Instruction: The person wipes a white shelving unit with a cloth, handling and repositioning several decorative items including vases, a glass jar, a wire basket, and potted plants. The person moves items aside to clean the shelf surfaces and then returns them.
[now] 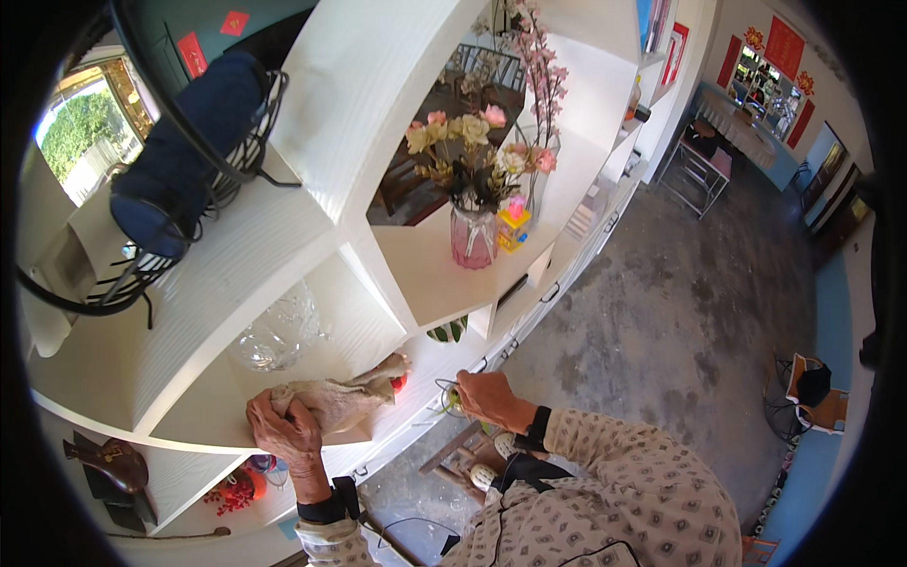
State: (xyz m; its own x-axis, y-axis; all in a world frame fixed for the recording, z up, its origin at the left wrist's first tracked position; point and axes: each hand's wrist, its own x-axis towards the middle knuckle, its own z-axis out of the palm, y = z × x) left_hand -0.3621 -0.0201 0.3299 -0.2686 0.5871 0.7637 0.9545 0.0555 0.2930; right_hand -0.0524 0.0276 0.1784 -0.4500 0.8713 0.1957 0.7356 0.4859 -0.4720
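Note:
My left hand [287, 429] grips one end of a crumpled beige cloth [340, 404] on a white shelf board. A small red object [400, 383] shows at the cloth's far end, partly hidden. My right hand [492, 402] is closed around a small clear container with green stems [450, 401], held off the front edge of the shelf; the fingers hide much of it. Behind the cloth, a clear glass vessel [273, 340] stands in the same compartment. Green leaves [448, 330] are partly visible beside the cubby divider.
A pink glass vase [473, 237] with artificial flowers and a yellow toy [513, 230] stand in the cubby above. A dark blue cylinder [188, 156] lies in a black wire rack. Lower left are a brown vase [117, 464] and red berries [234, 492]. A wooden stool [453, 453] stands below.

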